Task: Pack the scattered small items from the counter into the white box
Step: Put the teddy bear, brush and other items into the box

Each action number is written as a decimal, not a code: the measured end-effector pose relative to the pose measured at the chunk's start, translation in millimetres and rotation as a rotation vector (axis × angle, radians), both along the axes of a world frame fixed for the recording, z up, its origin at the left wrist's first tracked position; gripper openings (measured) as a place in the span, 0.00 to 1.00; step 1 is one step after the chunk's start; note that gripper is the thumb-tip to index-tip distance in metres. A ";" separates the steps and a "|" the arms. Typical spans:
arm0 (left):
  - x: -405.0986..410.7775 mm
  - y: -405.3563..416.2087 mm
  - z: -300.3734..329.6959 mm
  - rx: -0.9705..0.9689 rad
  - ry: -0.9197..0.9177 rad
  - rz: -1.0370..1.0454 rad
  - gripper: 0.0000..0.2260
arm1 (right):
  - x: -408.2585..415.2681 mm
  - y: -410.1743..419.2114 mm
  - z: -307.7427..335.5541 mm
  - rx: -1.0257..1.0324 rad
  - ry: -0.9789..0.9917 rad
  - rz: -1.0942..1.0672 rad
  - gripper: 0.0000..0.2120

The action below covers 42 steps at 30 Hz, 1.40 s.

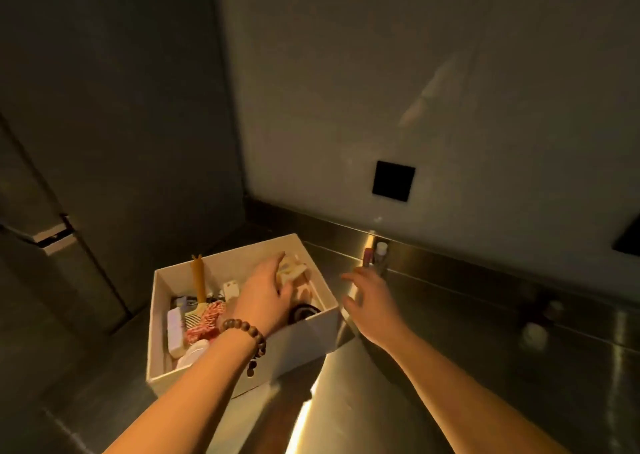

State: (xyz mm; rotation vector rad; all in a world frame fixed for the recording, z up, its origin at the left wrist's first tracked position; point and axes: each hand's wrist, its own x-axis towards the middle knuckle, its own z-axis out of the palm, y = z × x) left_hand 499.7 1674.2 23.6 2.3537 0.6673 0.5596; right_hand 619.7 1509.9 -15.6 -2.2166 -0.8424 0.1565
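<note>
A left hand (pixel 266 290) reaches into the white box (pixel 304 339), fingers closing on a pale, crumpled item (pixel 291 269). The right hand (pixel 372 297), fingers spread and holding nothing, hovers just beside the box, near small tubes (pixel 375 256) on the steel counter (pixel 450 332). No writing is legible.

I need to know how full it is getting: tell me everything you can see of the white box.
The white box is rectangular, open-topped and lidless, with thin, stiff walls that look like card or board. It sits upright on the steel counter, turned at an angle, near the back corner. It looks well filled: a yellow candle stands inside above red-and-white twine and pale items. The left hand reaches into it.
</note>
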 end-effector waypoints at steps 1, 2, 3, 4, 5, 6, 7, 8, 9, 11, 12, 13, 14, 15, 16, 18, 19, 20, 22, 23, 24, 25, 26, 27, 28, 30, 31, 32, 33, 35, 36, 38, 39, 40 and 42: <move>13.3 -17.6 0.1 0.004 -0.031 -0.032 0.23 | 6.7 -17.5 -2.9 0.004 -0.006 -0.033 0.18; 26.2 -35.5 -0.5 0.010 -0.054 -0.060 0.23 | 13.1 -34.8 -5.6 0.003 -0.005 -0.066 0.18; 38.2 -53.1 -2.0 0.014 -0.067 -0.089 0.22 | 19.3 -51.9 -8.4 -0.003 0.003 -0.100 0.18; 50.0 -69.8 -4.9 0.013 -0.075 -0.125 0.22 | 25.1 -68.8 -11.3 -0.011 0.016 -0.134 0.18; 61.1 -85.8 -9.3 0.004 -0.081 -0.170 0.22 | 31.2 -85.8 -15.0 -0.015 0.035 -0.168 0.18; 71.9 -100.6 -15.3 -0.011 -0.076 -0.219 0.22 | 37.3 -102.7 -19.3 -0.021 0.055 -0.205 0.18; 82.4 -115.2 -22.9 -0.033 -0.056 -0.268 0.23 | 43.9 -119.9 -24.3 -0.028 0.070 -0.244 0.18; 92.4 -128.9 -32.2 -0.054 -0.023 -0.313 0.23 | 50.4 -137.4 -30.6 -0.037 0.084 -0.281 0.19; 102.1 -141.4 -42.7 -0.067 0.018 -0.352 0.23 | 56.5 -154.5 -37.6 -0.044 0.105 -0.316 0.19; 121.1 -161.8 -63.8 -0.067 0.086 -0.393 0.24 | 68.4 -187.0 -52.8 -0.054 0.159 -0.401 0.20; 130.3 -169.1 -72.4 -0.075 0.106 -0.389 0.24 | 74.7 -201.6 -60.3 -0.052 0.186 -0.461 0.21; 138.7 -174.2 -79.5 -0.101 0.122 -0.366 0.26 | 81.5 -214.7 -67.4 -0.039 0.212 -0.533 0.23; 146.7 -177.4 -85.6 -0.142 0.135 -0.327 0.27 | 88.4 -225.7 -73.8 -0.022 0.235 -0.608 0.26; 154.1 -178.4 -90.8 -0.184 0.148 -0.279 0.30 | 95.5 -235.0 -79.2 -0.011 0.249 -0.681 0.29; 161.2 -177.7 -95.7 -0.216 0.156 -0.230 0.32 | 102.8 -241.8 -83.8 -0.009 0.249 -0.747 0.32; 174.6 -172.9 -105.3 -0.255 0.157 -0.153 0.35 | 119.0 -249.1 -92.3 0.018 0.218 -0.828 0.38; 181.0 -169.8 -109.5 -0.274 0.150 -0.120 0.36 | 127.7 -249.7 -95.8 0.043 0.213 -0.843 0.41; 187.2 -166.6 -113.1 -0.291 0.138 -0.089 0.38 | 136.4 -248.8 -98.8 0.066 0.216 -0.850 0.45; 198.5 -160.2 -119.5 -0.318 0.094 -0.036 0.39 | 153.6 -243.9 -104.3 0.094 0.228 -0.867 0.51; 203.5 -157.1 -122.6 -0.324 0.068 -0.011 0.39 | 161.6 -240.7 -107.0 0.102 0.227 -0.885 0.53; 207.6 -153.9 -125.3 -0.326 0.044 0.012 0.40 | 168.8 -237.4 -109.9 0.110 0.216 -0.907 0.54; 210.6 -150.4 -127.8 -0.326 0.020 0.034 0.41 | 174.9 -234.8 -112.7 0.123 0.199 -0.929 0.54; 212.8 -146.5 -130.4 -0.324 -0.006 0.059 0.42 | 179.8 -232.8 -115.3 0.143 0.182 -0.948 0.53; 214.6 -141.8 -132.8 -0.322 -0.031 0.090 0.42 | 183.2 -231.6 -117.7 0.166 0.165 -0.967 0.52; 216.3 -136.4 -135.1 -0.325 -0.048 0.127 0.42 | 185.4 -231.2 -119.9 0.186 0.144 -0.987 0.50; 219.2 -125.6 -138.9 -0.357 -0.062 0.211 0.43 | 187.6 -230.8 -124.7 0.218 0.088 -1.020 0.45; 220.9 -121.3 -140.0 -0.384 -0.070 0.243 0.43 | 188.3 -230.5 -127.2 0.242 0.064 -1.029 0.42; 222.9 -117.4 -140.5 -0.408 -0.083 0.263 0.44 | 189.4 -229.6 -129.0 0.266 0.047 -1.034 0.40; 225.2 -114.3 -140.5 -0.424 -0.101 0.274 0.45 | 191.2 -228.8 -130.3 0.279 0.037 -1.041 0.38; 231.6 -108.8 -140.2 -0.446 -0.139 0.280 0.45 | 196.3 -226.6 -132.7 0.272 0.029 -1.075 0.35; 235.8 -105.9 -139.9 -0.459 -0.156 0.279 0.45 | 199.1 -225.3 -133.8 0.265 0.031 -1.097 0.34; 245.4 -100.8 -138.6 -0.512 -0.190 0.272 0.43 | 203.6 -222.4 -135.1 0.265 0.045 -1.141 0.33; 250.4 -99.2 -137.9 -0.542 -0.210 0.267 0.41 | 204.9 -220.6 -135.2 0.264 0.050 -1.162 0.33; 254.8 -97.9 -137.5 -0.565 -0.229 0.264 0.39 | 205.9 -219.0 -135.4 0.254 0.046 -1.180 0.33; 261.9 -97.7 -137.7 -0.576 -0.249 0.263 0.36 | 206.3 -216.2 -136.3 0.212 0.017 -1.187 0.32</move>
